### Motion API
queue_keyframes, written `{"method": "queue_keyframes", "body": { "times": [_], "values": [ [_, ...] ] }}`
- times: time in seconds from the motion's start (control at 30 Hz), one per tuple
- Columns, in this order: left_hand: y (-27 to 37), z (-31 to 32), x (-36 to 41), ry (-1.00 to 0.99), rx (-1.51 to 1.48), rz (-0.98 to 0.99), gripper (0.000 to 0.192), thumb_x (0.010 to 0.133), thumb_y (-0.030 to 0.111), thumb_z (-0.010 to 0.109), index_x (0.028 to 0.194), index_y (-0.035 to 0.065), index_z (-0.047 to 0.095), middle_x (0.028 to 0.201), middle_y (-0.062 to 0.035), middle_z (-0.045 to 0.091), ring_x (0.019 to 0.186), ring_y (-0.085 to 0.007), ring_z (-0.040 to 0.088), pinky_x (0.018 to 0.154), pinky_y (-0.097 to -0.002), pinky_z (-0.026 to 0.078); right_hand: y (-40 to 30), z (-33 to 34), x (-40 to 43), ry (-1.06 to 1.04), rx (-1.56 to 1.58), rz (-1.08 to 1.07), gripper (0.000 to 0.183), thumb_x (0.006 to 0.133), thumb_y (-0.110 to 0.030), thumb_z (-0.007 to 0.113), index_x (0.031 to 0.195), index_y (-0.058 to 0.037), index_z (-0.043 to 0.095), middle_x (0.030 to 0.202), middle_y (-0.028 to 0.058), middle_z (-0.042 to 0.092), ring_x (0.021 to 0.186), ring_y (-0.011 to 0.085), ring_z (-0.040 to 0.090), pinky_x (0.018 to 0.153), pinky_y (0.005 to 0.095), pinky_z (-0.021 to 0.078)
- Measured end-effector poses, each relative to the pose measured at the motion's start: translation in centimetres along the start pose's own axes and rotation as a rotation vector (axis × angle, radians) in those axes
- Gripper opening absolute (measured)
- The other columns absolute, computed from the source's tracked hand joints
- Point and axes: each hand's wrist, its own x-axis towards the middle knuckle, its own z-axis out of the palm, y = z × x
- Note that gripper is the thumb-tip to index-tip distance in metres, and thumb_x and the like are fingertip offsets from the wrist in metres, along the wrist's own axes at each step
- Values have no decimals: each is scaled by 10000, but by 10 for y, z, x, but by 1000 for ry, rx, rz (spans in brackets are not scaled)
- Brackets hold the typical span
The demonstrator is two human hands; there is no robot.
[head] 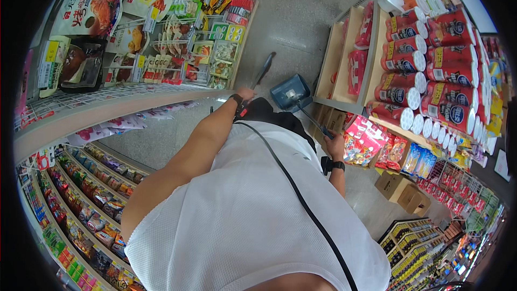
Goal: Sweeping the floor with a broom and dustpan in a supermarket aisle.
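My left hand (245, 93) grips a long, thin tool (264, 68) with a blue-grey far part and a dark tip. It looks like a broom seen edge-on, but I cannot tell for sure. My right hand (334, 144) is closed around the dark grip of a long-handled dustpan. The dustpan's blue pan (278, 88) is low over the grey floor, near the corner of the right-hand shelf. A small pale patch (291, 94) shows inside the pan. The left tool's tip lies beyond the pan, apart from it.
A shelf rack (181, 95) of packaged foods stands on my left. To my right, a wooden shelf (338, 58) carries red canisters (450, 64) and snack bags (363, 139). Cardboard boxes (398, 190) sit on the floor behind it. The grey floor (299, 12) runs between the shelves.
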Motion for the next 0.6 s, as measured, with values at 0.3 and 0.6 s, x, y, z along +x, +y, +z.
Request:
{"method": "queue_keyframes", "body": {
  "times": [0.3,0.6],
  "values": [
    [89,-37,-5,33,-145,77,123,677,134,710,735,27,693,637,-68,646,447,-126,533,427,-293,421,-43,-10,80,14,-28,-47,334,685,-213,642,958,-20,635,809,222,619,767,346,614,703,376,486],
    [191,-109,70,88,159,195,353,601,292,788,547,-10,613,504,-90,565,408,-136,489,419,-303,395,-98,-38,213,124,73,26,331,685,-198,628,939,13,631,810,233,617,782,337,618,728,363,479]
  ]
}}
